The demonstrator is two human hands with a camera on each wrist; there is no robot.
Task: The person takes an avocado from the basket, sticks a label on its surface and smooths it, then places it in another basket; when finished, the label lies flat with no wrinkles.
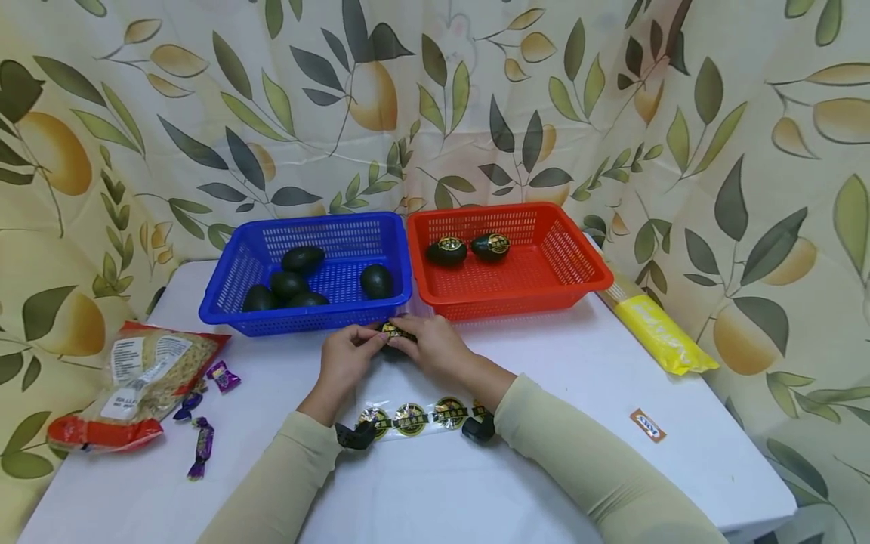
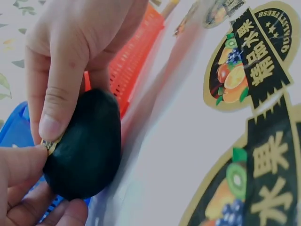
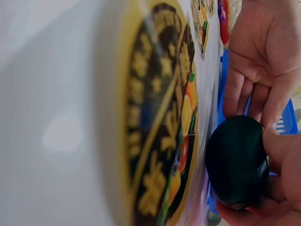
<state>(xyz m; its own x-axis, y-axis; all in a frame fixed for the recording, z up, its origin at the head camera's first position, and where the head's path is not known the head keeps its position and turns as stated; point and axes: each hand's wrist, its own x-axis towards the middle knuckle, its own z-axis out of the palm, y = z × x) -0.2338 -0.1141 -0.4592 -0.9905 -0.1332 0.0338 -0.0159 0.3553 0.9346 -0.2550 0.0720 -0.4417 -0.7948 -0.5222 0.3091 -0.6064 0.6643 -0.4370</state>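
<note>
A dark green avocado [image 2: 87, 146] is held between both hands just in front of the two baskets. My left hand [image 1: 343, 364] grips it from the left with fingers curled around its side. From the right, my right hand [image 1: 438, 347] holds the same fruit. Both thumbs press at a gold-and-black sticker [image 1: 393, 331] on the avocado, and the fingers partly cover it. Below the wrists lies a clear sheet with a row of round fruit stickers [image 1: 410, 419] on the white table.
A blue basket [image 1: 390, 310] holds several plain avocados; a red basket [image 1: 503, 305] holds two stickered ones. At left lie a red-ended bag of grains [image 1: 139, 381] and purple-wrapped candies [image 1: 202, 447]. A yellow packet [image 1: 659, 332] and small brown-wrapped bar [image 1: 648, 425] lie at right.
</note>
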